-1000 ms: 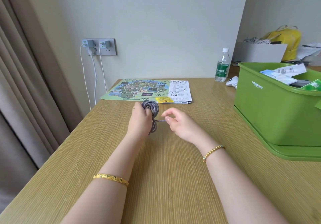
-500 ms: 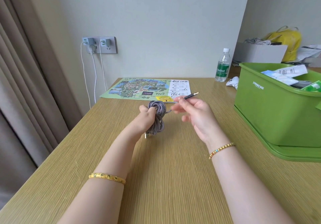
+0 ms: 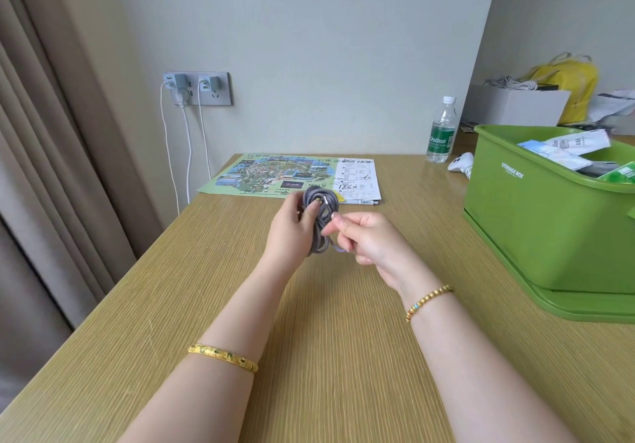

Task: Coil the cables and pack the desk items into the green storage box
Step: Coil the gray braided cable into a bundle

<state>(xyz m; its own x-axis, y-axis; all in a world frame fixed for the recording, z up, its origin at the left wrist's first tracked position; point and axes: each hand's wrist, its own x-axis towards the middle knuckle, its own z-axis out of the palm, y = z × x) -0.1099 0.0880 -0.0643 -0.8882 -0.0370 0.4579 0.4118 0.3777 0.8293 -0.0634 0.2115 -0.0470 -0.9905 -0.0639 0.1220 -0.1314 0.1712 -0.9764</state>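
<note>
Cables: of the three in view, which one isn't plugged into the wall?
The grey braided cable, coiled and held in the left hand and right hand over the desk. The two white cables hang from chargers in the wall socket.

Grey-purple braided cable [image 3: 319,222] in your left hand [image 3: 292,233]; green storage box [image 3: 549,229] right of your right hand [image 3: 369,239]; tan wood-grain counter [image 3: 171,305]; gold bangles.

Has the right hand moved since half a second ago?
Yes. The right hand has pulled back from the map toward the person and now pinches the cable end beside the grey cable coil.
</note>
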